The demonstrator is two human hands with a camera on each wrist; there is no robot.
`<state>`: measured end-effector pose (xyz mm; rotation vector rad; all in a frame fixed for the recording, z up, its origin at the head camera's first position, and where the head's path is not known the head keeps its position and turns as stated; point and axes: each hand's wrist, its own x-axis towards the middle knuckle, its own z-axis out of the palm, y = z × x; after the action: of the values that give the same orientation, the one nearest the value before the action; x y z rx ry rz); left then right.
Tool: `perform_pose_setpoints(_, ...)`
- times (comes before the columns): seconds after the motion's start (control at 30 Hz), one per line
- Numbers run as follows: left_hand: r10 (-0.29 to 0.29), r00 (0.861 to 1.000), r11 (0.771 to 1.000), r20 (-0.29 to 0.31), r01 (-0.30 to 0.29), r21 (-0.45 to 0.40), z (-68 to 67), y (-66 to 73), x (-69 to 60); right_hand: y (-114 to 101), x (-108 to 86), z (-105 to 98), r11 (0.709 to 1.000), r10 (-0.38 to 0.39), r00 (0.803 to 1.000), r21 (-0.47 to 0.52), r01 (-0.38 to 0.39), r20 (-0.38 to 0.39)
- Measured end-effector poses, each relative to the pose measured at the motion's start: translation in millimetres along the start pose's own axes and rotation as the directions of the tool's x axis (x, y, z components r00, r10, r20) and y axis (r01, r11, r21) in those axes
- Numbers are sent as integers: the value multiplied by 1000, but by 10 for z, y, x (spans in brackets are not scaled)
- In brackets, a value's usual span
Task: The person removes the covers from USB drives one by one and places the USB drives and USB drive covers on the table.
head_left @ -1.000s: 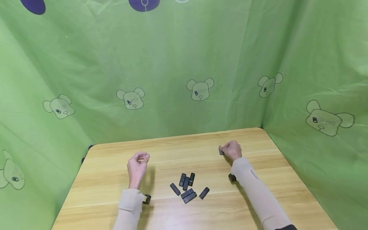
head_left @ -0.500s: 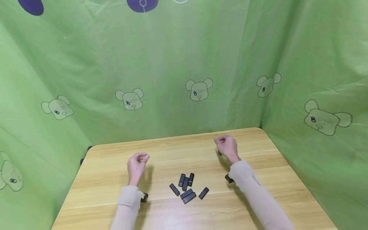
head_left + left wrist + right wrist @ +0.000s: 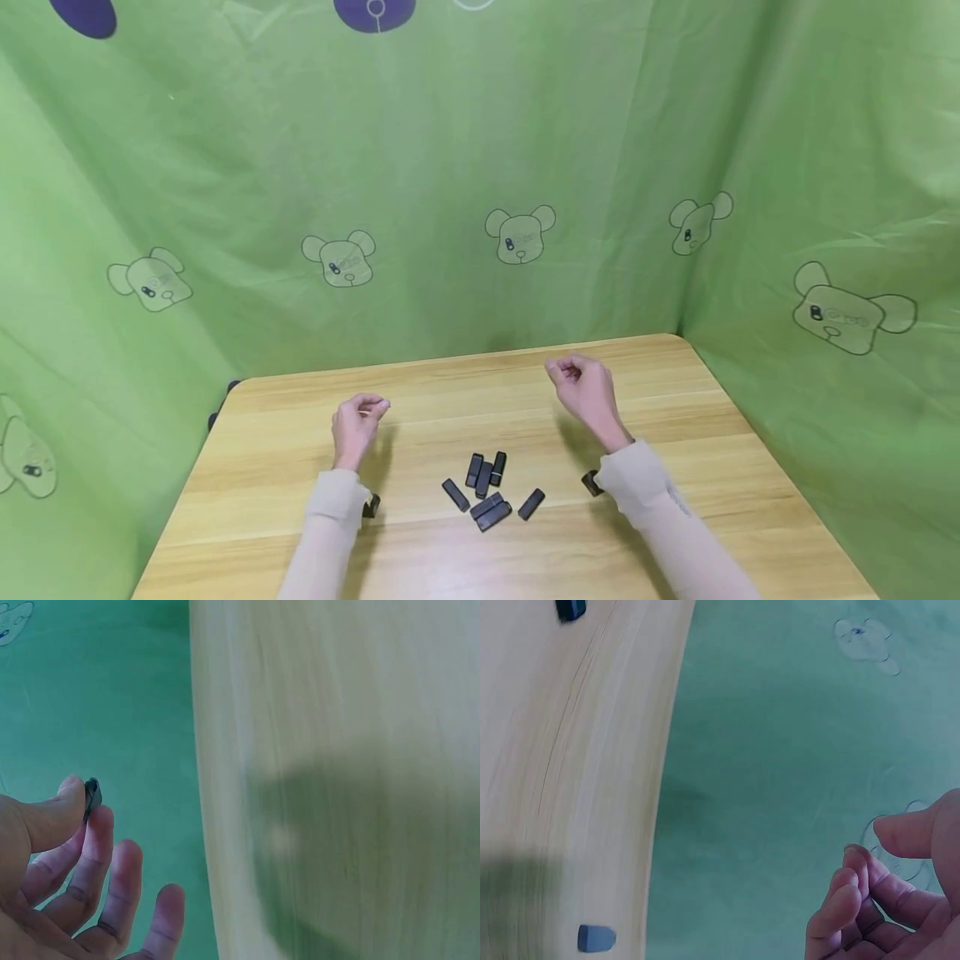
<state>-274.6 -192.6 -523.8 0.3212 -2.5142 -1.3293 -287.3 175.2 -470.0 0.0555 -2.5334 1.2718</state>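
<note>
My left hand [image 3: 356, 429] is raised over the left part of the table, pinching a small dark cap [image 3: 92, 796] between thumb and fingertip; its other fingers are spread. Above the far right part, my right hand [image 3: 587, 392] hangs with loosely curved fingers, and thumb and fingertips stand apart with nothing between them in the right wrist view. A similar small cap [image 3: 596, 938] lies on the table near that hand; in the head view the hand hides it. Several black sticks like USB flash drives [image 3: 484, 479] lie in a loose group at the table's middle.
The wooden table [image 3: 450, 400] has a far edge close to a green curtain [image 3: 420, 167] printed with bear heads, which also hangs at both sides. A dark piece [image 3: 570, 609] shows at the top of the right wrist view.
My right hand has let go of the small dark piece on the table, lifted, and moved left and slightly nearer. The left hand stays almost still, still pinching its cap.
</note>
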Motion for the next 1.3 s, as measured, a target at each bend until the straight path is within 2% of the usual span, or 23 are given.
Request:
perform_pose_setpoints(0.13,10,1000,1000,6,-10,28,12,-17,45,-118,-136,-18,999,-9,1000,39,8,10)
perform_pose_setpoints(0.37,-32,999,998,44,30,54,66,-85,104,-246,-365,5,996,-55,998,66,54,17)
perform_pose_setpoints(0.47,-42,998,996,37,40,75,90,-104,116,-272,-442,9,995,-80,997,67,78,24)
perform_pose_setpoints(0.7,-12,1000,986,-5,12,165,134,-127,127,-311,-621,0,989,-141,990,47,139,22)
perform_pose_setpoints(0.9,3,1000,984,20,-7,179,179,-157,156,-355,-793,17,982,-179,983,61,177,30)
perform_pose_setpoints(1.1,17,1000,963,24,-23,267,209,-211,182,-398,-910,33,980,-181,982,94,175,54)
perform_pose_setpoints(1.3,-4,999,956,47,-10,293,223,-260,188,-428,-975,35,979,-191,979,81,185,77)
